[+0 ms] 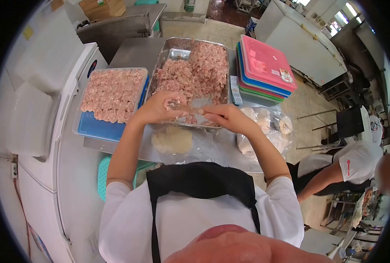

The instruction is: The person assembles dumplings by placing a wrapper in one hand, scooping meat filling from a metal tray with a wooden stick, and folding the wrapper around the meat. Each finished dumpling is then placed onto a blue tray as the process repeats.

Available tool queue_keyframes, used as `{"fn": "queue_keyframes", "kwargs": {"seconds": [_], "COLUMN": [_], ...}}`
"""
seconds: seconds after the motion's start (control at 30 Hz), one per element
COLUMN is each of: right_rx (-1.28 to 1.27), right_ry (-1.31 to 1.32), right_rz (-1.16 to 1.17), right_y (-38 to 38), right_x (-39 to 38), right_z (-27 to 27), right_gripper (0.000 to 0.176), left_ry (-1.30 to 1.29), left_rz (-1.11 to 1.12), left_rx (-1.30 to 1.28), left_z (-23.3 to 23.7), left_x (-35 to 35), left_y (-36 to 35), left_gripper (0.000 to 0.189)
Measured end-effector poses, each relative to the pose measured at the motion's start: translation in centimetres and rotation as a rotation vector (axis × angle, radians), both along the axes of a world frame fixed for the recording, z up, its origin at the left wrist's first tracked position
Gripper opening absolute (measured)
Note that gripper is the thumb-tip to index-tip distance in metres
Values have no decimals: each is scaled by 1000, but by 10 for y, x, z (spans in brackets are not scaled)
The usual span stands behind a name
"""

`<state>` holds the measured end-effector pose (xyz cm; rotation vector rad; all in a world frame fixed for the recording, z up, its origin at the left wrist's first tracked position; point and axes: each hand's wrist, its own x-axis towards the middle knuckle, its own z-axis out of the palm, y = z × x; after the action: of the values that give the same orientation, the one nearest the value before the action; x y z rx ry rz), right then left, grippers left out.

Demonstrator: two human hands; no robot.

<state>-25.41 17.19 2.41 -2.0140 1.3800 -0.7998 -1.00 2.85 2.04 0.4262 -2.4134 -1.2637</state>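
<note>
My left hand [163,107] is curled around a small lump of ground meat [168,103], above the near left corner of the metal pan. In my right hand [228,117] is a thin spatula [188,108], its far end against that lump. The deep metal pan [166,48] holds a large heap of ground meat mix [208,61], with bare metal showing at the near end. Just below my hands, pale round dumpling wrappers [173,140] lie on clear plastic. To the left, rows of filled dumplings [114,93] cover most of a blue-lined tray [99,127].
Stacked coloured trays [269,61] stand right of the pan. A clear bag of pale round pieces [265,131] lies in front of them, beneath my right forearm. A white freezer [74,184] borders the left side. Another person [353,166] bends over at the right.
</note>
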Motion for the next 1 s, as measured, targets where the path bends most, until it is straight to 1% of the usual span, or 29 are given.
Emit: {"fn": "queue_keyframes", "kwargs": {"seconds": [0.03,0.1,0.13,0.2,0.23,0.3,0.33,0.4,0.43,0.5,0.53,0.57,0.63,0.73,0.83,0.93,0.97,1.0], "right_rx": [-12,-42,-97,-209,-265,-372,-335,-251,-195,-111,-167,-96,45,108,-92,-202,-225,-250], "right_ry": [7,26,125,316,328,350,362,383,460,629,447,326,93,-247,-93,135,219,302], "right_rz": [9,32,-7,-86,-129,-214,-209,-207,-228,-261,-268,-268,-254,-134,4,-10,-93,-175], "right_y": [-2,-11,-16,-22,-20,-16,-22,-33,-33,-44,-41,-38,-26,-13,-5,-1,4,15], "right_x": [-1,-9,-12,-18,-14,3,3,-3,-11,-40,-47,-57,-66,-69,-58,-55,-53,-44], "right_z": [-8,-15,-14,-13,-10,-6,-14,-48,-61,-76,-78,-78,-49,-23,-24,-14,-8,11], "right_gripper": [29,29,28,28,27,26,27,28,28,27,28,29,31,32,32,30,29,27], "left_ry": [-10,-26,-36,-105,-136,-29,25,-66,-114,-160,-198,-145,-32,92,-75,-80,-75,-70], "left_rz": [-27,30,58,213,294,326,340,384,400,449,459,447,429,398,341,287,326,365], "left_rx": [-13,98,152,75,32,186,265,36,-80,20,72,34,-31,-167,-6,-109,-42,24], "left_z": [-6,-25,-37,-57,-66,-87,-87,-82,-75,-58,-51,-45,-35,-9,4,-5,-7,-10], "left_x": [0,-1,-2,-4,-5,-4,-4,-5,-6,-7,-6,-7,-11,-26,-35,-45,-47,-48], "left_y": [-2,-3,-4,-12,-16,-23,-23,-20,-17,-4,4,7,15,31,40,36,35,35], "left_gripper": [34,33,32,32,32,39,42,49,52,55,56,56,56,51,42,37,37,37]}}
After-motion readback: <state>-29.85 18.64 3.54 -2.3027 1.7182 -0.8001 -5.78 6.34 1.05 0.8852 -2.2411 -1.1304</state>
